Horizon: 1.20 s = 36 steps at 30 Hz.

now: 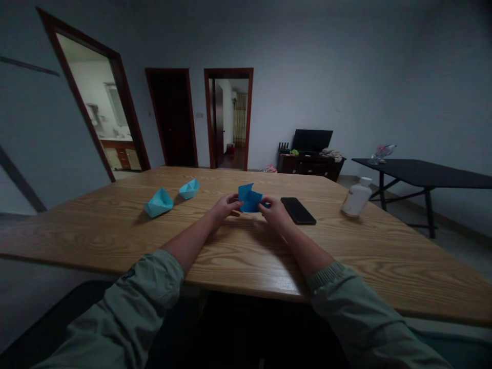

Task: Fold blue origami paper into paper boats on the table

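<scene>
Between my two hands is a folded piece of blue paper, held up just above the wooden table. My left hand pinches its left edge, thumb in front. My right hand grips the right side between thumb and fingers. The paper's upper edge shows a notch between two raised flaps. To the left on the table stand two light blue folded paper boats, a larger one and a smaller one farther back.
A black phone lies just right of my right hand. Farther right stands a white bottle on the wooden table. Beyond are a black folding table and a cabinet with a dark screen.
</scene>
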Tool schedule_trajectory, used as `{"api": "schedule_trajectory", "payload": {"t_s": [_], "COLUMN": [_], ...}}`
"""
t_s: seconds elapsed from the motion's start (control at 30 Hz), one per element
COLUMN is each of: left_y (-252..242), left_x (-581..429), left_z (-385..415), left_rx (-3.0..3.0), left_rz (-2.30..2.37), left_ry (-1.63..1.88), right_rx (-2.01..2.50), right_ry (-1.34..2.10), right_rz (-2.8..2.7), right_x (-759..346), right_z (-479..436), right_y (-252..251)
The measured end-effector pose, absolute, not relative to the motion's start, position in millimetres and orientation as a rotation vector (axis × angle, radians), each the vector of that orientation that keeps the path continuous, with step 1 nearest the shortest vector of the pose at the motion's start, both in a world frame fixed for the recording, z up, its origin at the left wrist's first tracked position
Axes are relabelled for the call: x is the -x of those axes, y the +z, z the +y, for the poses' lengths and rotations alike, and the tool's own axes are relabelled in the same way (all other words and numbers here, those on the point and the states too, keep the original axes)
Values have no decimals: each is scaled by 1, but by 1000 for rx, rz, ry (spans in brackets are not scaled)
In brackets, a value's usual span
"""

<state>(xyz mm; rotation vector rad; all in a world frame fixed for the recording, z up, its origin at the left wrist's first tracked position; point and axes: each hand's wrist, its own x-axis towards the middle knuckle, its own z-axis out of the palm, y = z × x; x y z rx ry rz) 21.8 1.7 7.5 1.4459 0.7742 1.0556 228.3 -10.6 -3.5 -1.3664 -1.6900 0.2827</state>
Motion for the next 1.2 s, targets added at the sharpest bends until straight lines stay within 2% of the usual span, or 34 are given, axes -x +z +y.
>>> {"api": "schedule_trajectory", "payload": {"t_s": [0.3, 0.7, 0.97, 1.2], "left_y": [4, 5, 3, -1], "left_x": [-20, -20, -18, -26], "left_z": [6, 3, 10, 12], "left_rx": [-1530, -1605, -1437, -1570], "left_rz": [787, 767, 656, 808], "left_ry": [1094, 1060, 1042, 1119], "right_rx": [1066, 1182, 1097, 1081], "right_ry": [367, 367, 896, 1026], "right_rz": [-1925, -1840, -1593, -1570], "right_x": [-221, -221, -220, -216], "right_z": [-20, -16, -14, -17], "right_y": [1, -5, -3, -1]}}
